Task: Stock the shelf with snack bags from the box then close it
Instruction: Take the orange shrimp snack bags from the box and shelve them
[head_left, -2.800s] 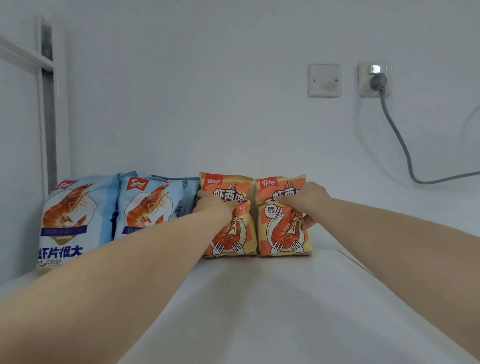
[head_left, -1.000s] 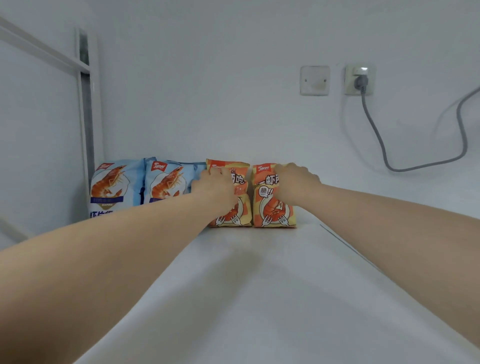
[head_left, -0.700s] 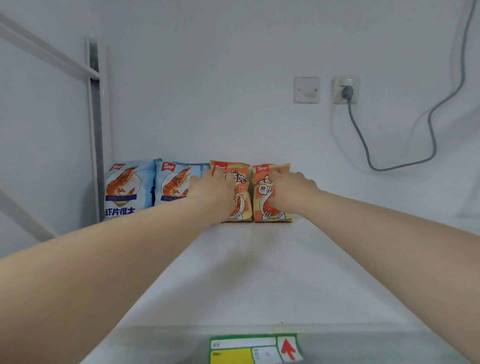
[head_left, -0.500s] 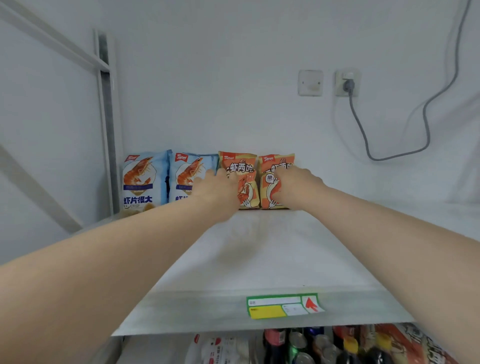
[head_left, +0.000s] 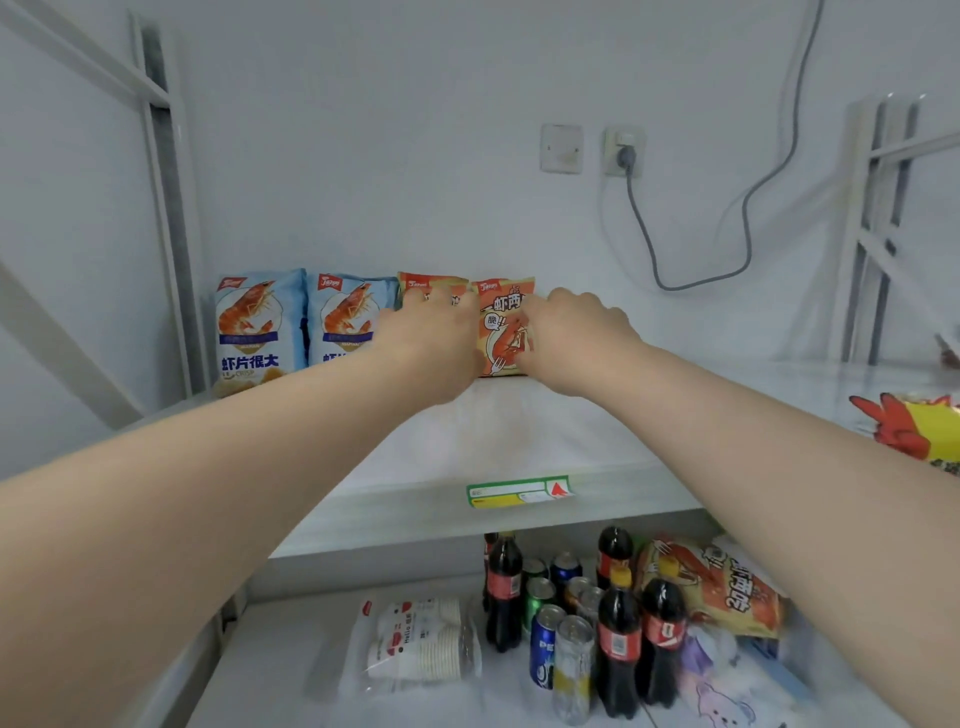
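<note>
1. While both arms are reaching toward the back edge of the shelf (head_left: 493, 431), the left hand (head_left: 436, 338) is covering the left orange bag (head_left: 431, 283) and the right hand (head_left: 566, 338) is meeting the right orange bag (head_left: 501, 332).
2. Left hand: its back is facing the camera and hiding the fingers' hold, so whether it is gripping or merely pressing cannot be told.
3. Right hand: the thumb is lying on the bag's face and the fingers are curling round its right edge, pinching it.
4. Both orange bags are standing upright and touching each other at the shelf's back edge. The blue bags (head_left: 257, 327) are standing just beside them, toward the back left corner. The box is lying out of view.
5. Judged step: the pair is being seated. Much of the shelf is lying bare, so stocking is looking unfinished.
6. Risks:
   - The puffed bags are standing on narrow bases, so a hasty release or a brushing wrist could be tipping one forward.
   - A sideways shove could be toppling the blue bags in turn.
   - A hard squeeze could be crushing the contents.
   - A bag sliding off the front edge could be striking the cola bottles (head_left: 618, 639) below.
</note>
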